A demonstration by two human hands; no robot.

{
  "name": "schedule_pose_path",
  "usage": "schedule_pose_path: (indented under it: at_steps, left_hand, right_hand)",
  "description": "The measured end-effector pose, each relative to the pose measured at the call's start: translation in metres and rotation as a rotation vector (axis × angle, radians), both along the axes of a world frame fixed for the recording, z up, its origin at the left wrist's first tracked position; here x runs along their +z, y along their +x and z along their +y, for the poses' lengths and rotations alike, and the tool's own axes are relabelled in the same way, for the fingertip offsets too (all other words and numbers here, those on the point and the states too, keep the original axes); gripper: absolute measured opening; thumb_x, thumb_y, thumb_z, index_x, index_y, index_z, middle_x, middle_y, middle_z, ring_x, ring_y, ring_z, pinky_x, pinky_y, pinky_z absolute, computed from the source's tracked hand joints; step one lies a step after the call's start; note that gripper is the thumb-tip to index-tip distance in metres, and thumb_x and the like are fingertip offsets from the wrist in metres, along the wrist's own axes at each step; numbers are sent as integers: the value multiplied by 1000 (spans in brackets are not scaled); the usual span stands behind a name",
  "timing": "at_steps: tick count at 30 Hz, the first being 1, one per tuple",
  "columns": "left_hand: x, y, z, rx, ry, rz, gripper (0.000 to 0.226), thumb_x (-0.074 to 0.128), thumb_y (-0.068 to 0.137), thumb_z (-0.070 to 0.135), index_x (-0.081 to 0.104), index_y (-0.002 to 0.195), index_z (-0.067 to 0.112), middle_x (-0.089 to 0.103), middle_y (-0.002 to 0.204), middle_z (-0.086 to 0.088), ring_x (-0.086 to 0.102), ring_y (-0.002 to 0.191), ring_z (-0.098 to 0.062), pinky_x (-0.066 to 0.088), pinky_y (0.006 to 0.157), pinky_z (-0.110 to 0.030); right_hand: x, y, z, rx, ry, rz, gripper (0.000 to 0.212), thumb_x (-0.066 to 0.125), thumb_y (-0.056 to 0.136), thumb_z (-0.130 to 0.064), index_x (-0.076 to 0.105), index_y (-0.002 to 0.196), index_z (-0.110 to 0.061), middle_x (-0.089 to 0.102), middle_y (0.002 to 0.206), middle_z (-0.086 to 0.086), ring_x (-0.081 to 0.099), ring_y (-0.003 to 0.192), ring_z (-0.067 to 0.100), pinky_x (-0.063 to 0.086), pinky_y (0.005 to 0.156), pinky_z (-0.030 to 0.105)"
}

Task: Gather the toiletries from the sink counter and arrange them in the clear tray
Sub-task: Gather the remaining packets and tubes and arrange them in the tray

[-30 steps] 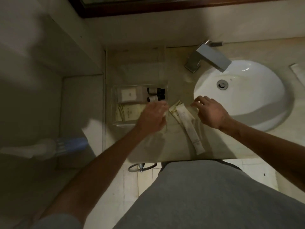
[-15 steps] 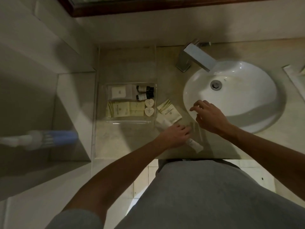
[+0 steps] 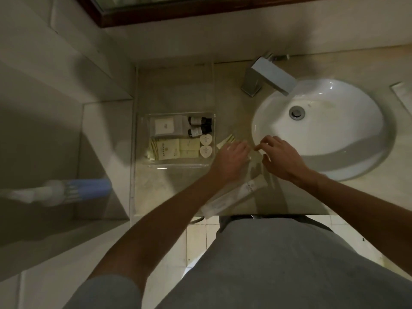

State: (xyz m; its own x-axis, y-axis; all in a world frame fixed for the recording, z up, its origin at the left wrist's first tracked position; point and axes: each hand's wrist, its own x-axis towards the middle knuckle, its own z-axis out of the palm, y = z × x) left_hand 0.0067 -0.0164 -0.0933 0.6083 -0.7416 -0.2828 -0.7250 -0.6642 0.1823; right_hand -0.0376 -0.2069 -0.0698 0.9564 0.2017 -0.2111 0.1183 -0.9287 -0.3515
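shirt: grey cloth [image 3: 278,264] fills the near bottom of the view, below the counter edge.
counter: pale stone sink counter [image 3: 174,192], its front edge nearest the person.
long packet: a white wrapped tube [image 3: 231,198] lies slantwise on the counter at the front edge, under the left forearm, touching neither hand that can be seen.
left hand: the left hand [image 3: 229,160] is palm down over the counter just right of the tray, fingers loosely spread and pointing away; it covers most of a pale green-striped sachet [image 3: 227,140]. whether the fingers pinch the sachet or only rest on it cannot be told.
right hand: the right hand [image 3: 281,157] is beside the left, near the basin's front rim, fingers curled with thumb and forefinger drawn close together; whether anything sits between them cannot be told, the spot is blurred.
clear tray: the clear tray [image 3: 142,139] sits on the counter left of both hands.
tray, near row: yellowish sachets [image 3: 168,149] side by side, with two white heart-shaped pieces [image 3: 205,145] at the right end.
tray, far row: a white square packet [image 3: 165,127] on the left, two small dark-capped bottles [image 3: 199,126] lying on their sides on the right.
basin: a white round basin [image 3: 334,134] right of the hands, drain in its middle.
tap: a square metal tap [image 3: 267,79] stands behind the basin.
far edge: a dark wooden mirror frame [image 3: 178,14] on the wall.
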Motion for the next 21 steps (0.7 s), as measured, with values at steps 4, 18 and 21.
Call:
schedule_pose_path:
  at_steps: [4,18,21]
  left_hand:
    - [2,38,-5,-146,205,-30,85,79,69,19,36,142,11,42,140,-9,41,128,-28,25,115,-43]
    - [-6,39,-11,-232,213,-79,54,67,80,18,45,128,11,47,122,-10,46,113,-25,35,103,-40]
    - [-10,38,-12,-227,169,-80,54,65,83,19,41,130,7,46,124,-11,47,114,-27,34,105,-41]
  right_hand:
    - [2,-7,-6,-36,-13,9,33,66,85,-12,66,117,-13,60,119,10,55,104,26,49,86,39]
    - [-7,-22,-7,-45,-18,-50,32,70,77,-4,69,108,-10,64,108,10,58,91,28,53,70,39]
    - [-8,-22,-3,-39,-5,-66,32,71,76,-3,70,107,-9,64,106,11,59,89,30,53,69,40]
